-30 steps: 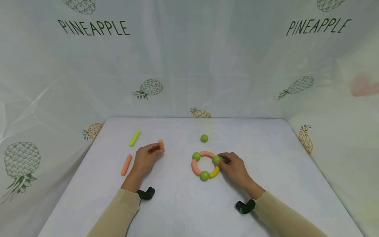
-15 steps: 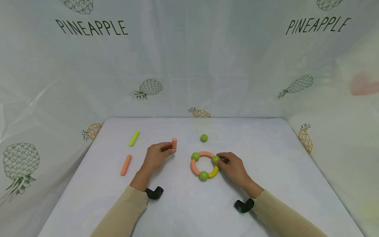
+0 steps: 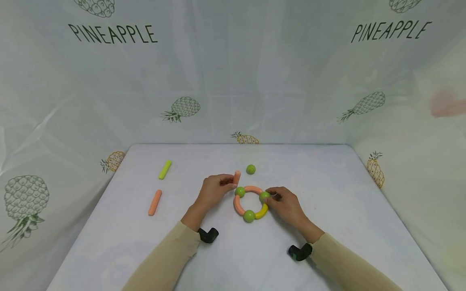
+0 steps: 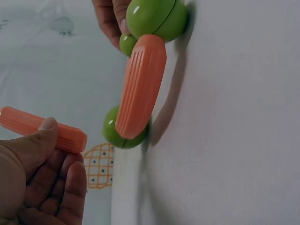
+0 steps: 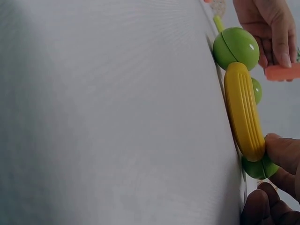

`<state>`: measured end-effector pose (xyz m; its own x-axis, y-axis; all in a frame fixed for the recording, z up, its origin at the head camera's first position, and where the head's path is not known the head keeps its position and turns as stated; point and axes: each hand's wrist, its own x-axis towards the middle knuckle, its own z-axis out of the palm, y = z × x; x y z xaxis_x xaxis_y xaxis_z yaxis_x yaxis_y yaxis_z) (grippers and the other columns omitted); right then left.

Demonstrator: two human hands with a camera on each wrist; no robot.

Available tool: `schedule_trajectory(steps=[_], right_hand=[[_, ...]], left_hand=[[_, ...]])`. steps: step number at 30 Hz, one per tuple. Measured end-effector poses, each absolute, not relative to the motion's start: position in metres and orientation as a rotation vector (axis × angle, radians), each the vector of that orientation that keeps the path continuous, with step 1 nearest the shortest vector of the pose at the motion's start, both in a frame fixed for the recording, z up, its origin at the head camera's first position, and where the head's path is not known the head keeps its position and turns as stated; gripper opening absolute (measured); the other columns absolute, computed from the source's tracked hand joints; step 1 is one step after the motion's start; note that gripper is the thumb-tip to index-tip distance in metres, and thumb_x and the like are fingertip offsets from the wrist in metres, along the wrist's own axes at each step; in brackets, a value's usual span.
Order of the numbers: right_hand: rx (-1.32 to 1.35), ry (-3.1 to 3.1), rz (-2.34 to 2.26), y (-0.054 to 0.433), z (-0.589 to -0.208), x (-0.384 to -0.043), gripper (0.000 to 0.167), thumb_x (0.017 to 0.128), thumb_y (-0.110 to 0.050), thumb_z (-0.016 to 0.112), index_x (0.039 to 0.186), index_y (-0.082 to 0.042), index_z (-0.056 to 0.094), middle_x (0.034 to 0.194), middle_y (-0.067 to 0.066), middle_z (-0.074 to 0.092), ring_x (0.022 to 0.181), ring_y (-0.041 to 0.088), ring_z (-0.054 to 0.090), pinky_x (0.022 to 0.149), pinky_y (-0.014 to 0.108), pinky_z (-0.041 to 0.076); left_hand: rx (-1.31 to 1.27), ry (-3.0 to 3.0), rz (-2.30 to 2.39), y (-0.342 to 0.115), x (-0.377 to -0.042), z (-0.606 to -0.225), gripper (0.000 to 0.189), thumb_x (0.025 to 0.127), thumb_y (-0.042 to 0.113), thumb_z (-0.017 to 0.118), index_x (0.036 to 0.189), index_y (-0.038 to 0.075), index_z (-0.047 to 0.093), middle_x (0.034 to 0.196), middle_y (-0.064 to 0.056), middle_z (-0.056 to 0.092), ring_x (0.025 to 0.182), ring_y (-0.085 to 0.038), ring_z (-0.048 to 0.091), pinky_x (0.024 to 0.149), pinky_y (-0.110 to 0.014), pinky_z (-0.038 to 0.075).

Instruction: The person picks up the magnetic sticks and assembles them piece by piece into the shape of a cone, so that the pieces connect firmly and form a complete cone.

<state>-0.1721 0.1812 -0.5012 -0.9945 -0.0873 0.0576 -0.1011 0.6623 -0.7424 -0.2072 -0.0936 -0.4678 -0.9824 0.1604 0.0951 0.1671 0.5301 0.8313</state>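
The ring looks closed on the counter, right hand pinching one green ball; left hand pinches an orange stick, unjoined, near the ring; loose ball, lime stick and spare stick lie apart, apparently left to add!

The left hand, pinching an orange stick, has moved rightward from well apart from the ring to near its far-left green ball; in the head view, the stick's top now tips slightly right
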Motion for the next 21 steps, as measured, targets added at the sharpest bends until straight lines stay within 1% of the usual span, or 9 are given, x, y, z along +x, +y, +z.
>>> schedule_trajectory(steps=[5, 11, 17, 21], right_hand=[[0.152, -2.847, 1.278, 0.181, -0.502, -0.173, 0.031, 0.096, -0.026, 0.08, 0.123, -0.012, 0.076, 0.115, 0.01, 0.069, 0.097, 0.021, 0.062, 0.084, 0.035, 0.051], [0.15, -2.836, 1.272, 0.181, -0.502, -0.173, 0.031, 0.095, -0.026, 0.08, 0.122, -0.013, 0.077, 0.114, 0.009, 0.07, 0.097, 0.02, 0.063, 0.083, 0.033, 0.051], [0.139, -2.845, 1.284, 0.181, -0.501, -0.172, 0.03, 0.096, -0.026, 0.08, 0.123, -0.012, 0.076, 0.115, 0.009, 0.07, 0.097, 0.021, 0.062, 0.085, 0.036, 0.051], [0.167, -2.861, 1.301, 0.18, -0.499, -0.171, 0.037, 0.097, -0.026, 0.078, 0.132, -0.013, 0.072, 0.12, 0.009, 0.07, 0.103, 0.021, 0.064, 0.089, 0.039, 0.052]], left_hand=[[-0.323, -2.746, -1.51, -0.084, -0.209, -0.471, 0.033, 0.097, 0.027, 0.079, 0.126, 0.013, 0.077, 0.117, 0.0, 0.078, 0.108, -0.017, 0.073, 0.096, -0.039, 0.059], [-0.327, -2.744, -1.539, -0.078, -0.21, -0.476, 0.032, 0.097, 0.027, 0.079, 0.126, 0.014, 0.077, 0.114, 0.0, 0.079, 0.104, -0.016, 0.073, 0.093, -0.038, 0.059], [-0.352, -2.746, -1.525, -0.076, -0.212, -0.479, 0.031, 0.097, 0.024, 0.079, 0.125, 0.012, 0.077, 0.115, -0.001, 0.079, 0.105, -0.016, 0.073, 0.094, -0.038, 0.059], [-0.364, -2.742, -1.527, -0.075, -0.212, -0.479, 0.032, 0.097, 0.023, 0.079, 0.126, 0.011, 0.076, 0.116, -0.002, 0.078, 0.106, -0.017, 0.073, 0.095, -0.038, 0.059]])
